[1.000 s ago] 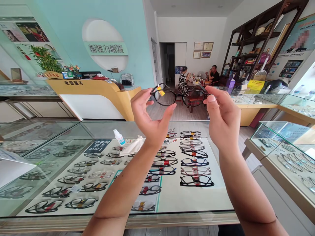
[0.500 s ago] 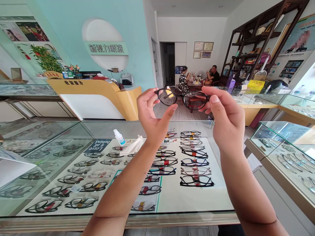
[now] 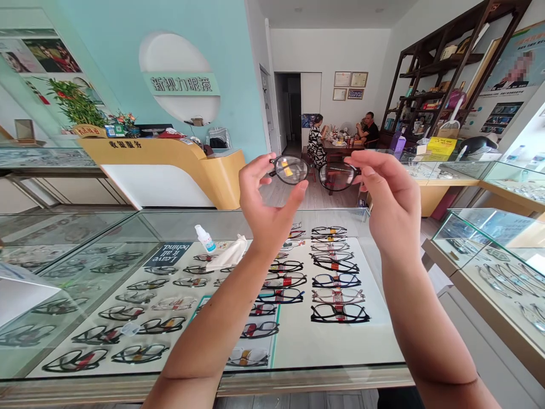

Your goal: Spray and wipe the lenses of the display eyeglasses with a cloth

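A pair of black round-framed eyeglasses [image 3: 292, 170] is held up above the glass display case [image 3: 340, 349], between both hands. My left hand [image 3: 270, 207] is closed on the frame's left end, its thumb below the left lens. My right hand [image 3: 392, 201] pinches the right end near the hinge, thumb and index finger around it. The lenses are clear, and a yellow patch shows in the left one. Beneath my hands, rows of eyeglasses [image 3: 336, 280] lie on the case. A white spray bottle [image 3: 205, 239] and a white cloth [image 3: 227, 254] are left of my left forearm.
A wooden-trimmed counter [image 3: 221, 176] stands beyond the case, and another glass case [image 3: 494, 272] is at the right. Two people sit at a table [image 3: 338, 146] in the back. A dark shelf [image 3: 434, 74] lines the right wall.
The eyeglasses have tilted slightly in my hands, and the lenses' angle differs. My right hand has shifted a little left. The view has moved slightly.
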Action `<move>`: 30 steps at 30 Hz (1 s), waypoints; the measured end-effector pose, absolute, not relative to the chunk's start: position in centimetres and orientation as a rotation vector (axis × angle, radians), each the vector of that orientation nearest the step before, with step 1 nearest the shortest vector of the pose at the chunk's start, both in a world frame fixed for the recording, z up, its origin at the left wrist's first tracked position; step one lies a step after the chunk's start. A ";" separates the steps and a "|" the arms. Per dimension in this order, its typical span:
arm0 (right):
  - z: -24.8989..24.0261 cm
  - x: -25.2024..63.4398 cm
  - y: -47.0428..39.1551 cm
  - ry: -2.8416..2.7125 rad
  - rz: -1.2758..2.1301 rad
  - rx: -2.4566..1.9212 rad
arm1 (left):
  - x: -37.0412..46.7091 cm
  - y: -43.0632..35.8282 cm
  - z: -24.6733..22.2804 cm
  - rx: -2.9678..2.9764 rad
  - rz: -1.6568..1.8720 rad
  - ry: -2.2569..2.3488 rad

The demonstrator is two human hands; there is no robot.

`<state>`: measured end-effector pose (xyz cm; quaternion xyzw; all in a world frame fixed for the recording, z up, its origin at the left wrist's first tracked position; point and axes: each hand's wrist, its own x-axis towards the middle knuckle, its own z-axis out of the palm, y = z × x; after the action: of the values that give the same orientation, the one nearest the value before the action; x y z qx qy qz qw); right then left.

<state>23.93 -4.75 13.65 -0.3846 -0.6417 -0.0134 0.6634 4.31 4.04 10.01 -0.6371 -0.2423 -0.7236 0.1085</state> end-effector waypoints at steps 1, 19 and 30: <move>13.7 24.1 -4.5 -1.439 -0.036 -0.873 | 4.2 3.7 10.1 -1.859 -2.100 -0.722; 13.7 25.0 -3.7 -1.716 0.099 -0.885 | 3.9 1.0 11.7 -2.059 -1.819 -0.713; 13.8 24.9 -3.9 -1.716 0.198 -0.868 | 3.8 0.3 11.9 -2.145 -1.813 -0.711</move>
<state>24.93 -3.85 13.82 -0.3697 -0.7305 0.0842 0.5681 3.76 0.33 11.90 -0.7349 -0.2436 -0.6211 0.1218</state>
